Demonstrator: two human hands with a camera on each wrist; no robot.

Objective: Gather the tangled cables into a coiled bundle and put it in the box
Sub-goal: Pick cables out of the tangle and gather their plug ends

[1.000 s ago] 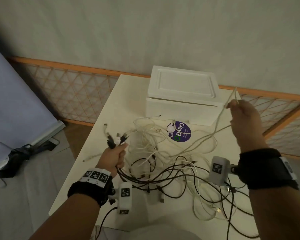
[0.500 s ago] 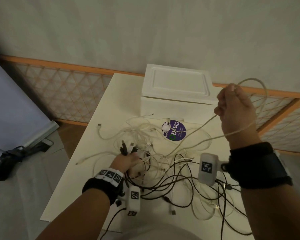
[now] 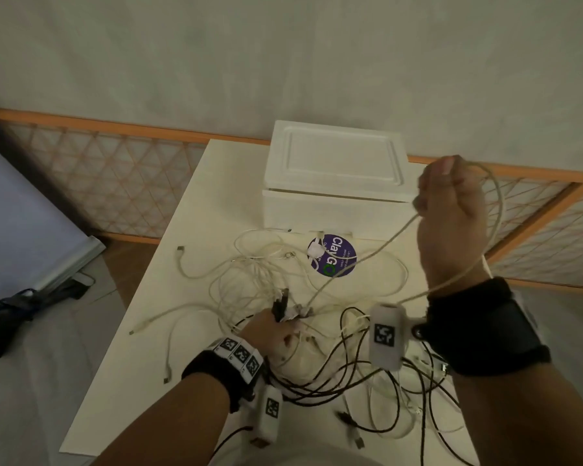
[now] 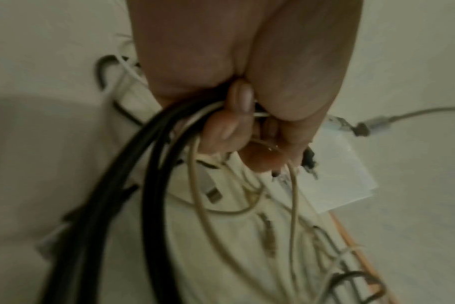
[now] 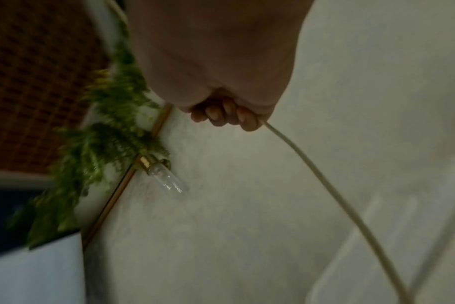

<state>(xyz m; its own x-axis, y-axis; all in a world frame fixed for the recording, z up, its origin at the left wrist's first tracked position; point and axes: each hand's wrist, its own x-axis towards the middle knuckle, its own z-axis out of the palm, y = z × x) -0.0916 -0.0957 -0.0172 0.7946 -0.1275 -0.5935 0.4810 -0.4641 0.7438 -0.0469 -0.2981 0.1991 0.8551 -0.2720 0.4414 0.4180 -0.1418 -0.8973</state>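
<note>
Gathering step: left hand [image 3: 272, 334] is gripping cable ends [image 3: 285, 306] low over the surface [image 3: 196, 210], right hand [image 3: 451, 213] is fisting a raised white cable [image 3: 364, 260]; next it's needing looping toward left, box [image 3: 334, 183] is sitting lidded

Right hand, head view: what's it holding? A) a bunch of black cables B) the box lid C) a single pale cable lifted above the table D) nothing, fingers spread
C: the right hand has its fingers curled round one pale cable, which loops over the hand and runs down to the tangle on the table; the box has its lid on.
</note>
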